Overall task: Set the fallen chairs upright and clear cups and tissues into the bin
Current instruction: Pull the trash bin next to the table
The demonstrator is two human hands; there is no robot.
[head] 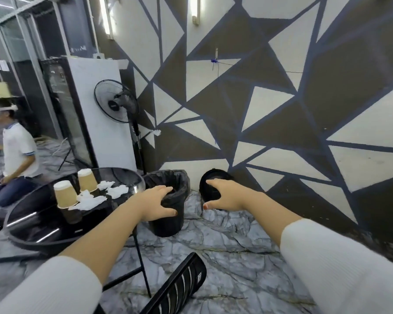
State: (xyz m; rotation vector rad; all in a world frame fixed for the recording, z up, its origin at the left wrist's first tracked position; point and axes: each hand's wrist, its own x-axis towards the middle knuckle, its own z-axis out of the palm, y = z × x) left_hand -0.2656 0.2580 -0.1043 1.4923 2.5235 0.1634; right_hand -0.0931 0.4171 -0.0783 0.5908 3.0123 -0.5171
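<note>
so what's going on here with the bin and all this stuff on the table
A person is reaching out with both bare hands. The left hand is on the black bin, at its rim; the right hand is open at the bin lid, which lies on the floor by the wall. Two paper cups and crumpled tissues are on the table, not yet binned.

chair (179, 288) cut by bottom edge, bin lid (211, 177) half hidden

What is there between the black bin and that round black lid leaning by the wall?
In the head view, only bare marble-patterned floor lies between the bin and the lid. The right hand reaches in front of the lid.
</note>
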